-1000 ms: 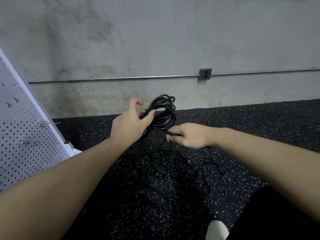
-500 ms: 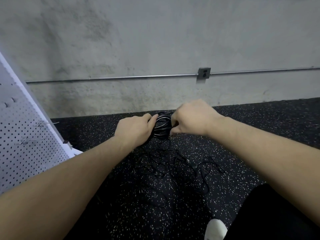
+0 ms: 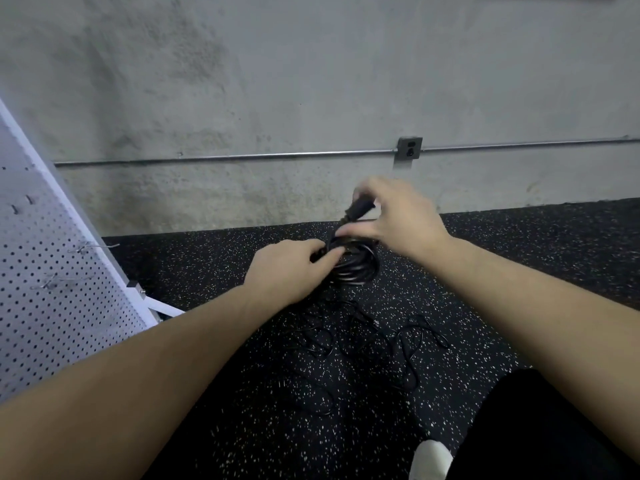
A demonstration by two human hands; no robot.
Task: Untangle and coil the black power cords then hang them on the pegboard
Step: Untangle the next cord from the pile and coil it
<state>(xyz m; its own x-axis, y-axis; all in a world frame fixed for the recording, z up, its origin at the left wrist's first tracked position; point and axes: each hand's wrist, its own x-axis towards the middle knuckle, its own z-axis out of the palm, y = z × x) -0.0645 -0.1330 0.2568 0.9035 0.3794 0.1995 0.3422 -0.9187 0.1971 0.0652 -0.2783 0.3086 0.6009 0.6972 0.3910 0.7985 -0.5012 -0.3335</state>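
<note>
A coiled black power cord [image 3: 356, 268] hangs in the air in front of me. My left hand [image 3: 287, 271] grips the coil at its left side, fingers curled round the loops. My right hand [image 3: 398, 216] is above the coil and pinches the cord's black plug end [image 3: 360, 207], which sticks up and to the left. More tangled black cords [image 3: 374, 341] lie loose on the speckled floor below the hands. The white pegboard [image 3: 45, 289] leans at the left, with metal hooks [image 3: 93, 247] on it.
A grey concrete wall with a metal conduit and an outlet box [image 3: 409, 147] runs behind. The floor is black speckled rubber [image 3: 519, 258]. My dark trouser leg [image 3: 540, 431] and white shoe tip [image 3: 429, 460] are at the bottom right.
My right hand has risen from beside the coil and now holds the plug end above it. The left hand keeps hold of the coil, which sits lower and more bunched than a second ago.
</note>
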